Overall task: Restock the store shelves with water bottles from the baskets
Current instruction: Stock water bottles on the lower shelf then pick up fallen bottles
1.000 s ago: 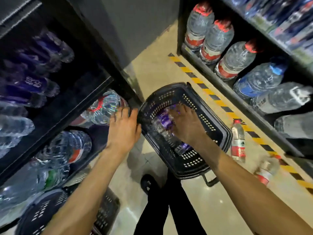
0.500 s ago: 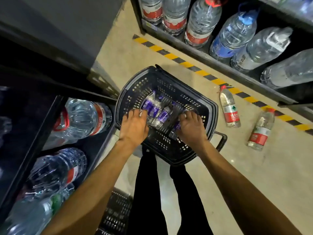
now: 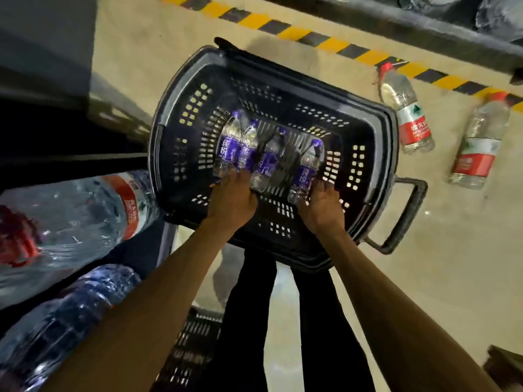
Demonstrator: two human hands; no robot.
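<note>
Since earlier: both hands are sitting deeper in the basket, at frame centre.
Left hand (image 3: 232, 200): closing over two purple-label bottles (image 3: 238, 147).
Right hand (image 3: 323, 205): gripping one purple bottle (image 3: 307, 168).
Basket (image 3: 181, 128): resting on the floor.
Right of frame: two red-label bottles (image 3: 407, 111) lying loose.

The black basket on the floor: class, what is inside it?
Inside the black basket lie four purple-labelled bottles. The left hand and right hand cover their near ends, so any grip is hidden.
</note>
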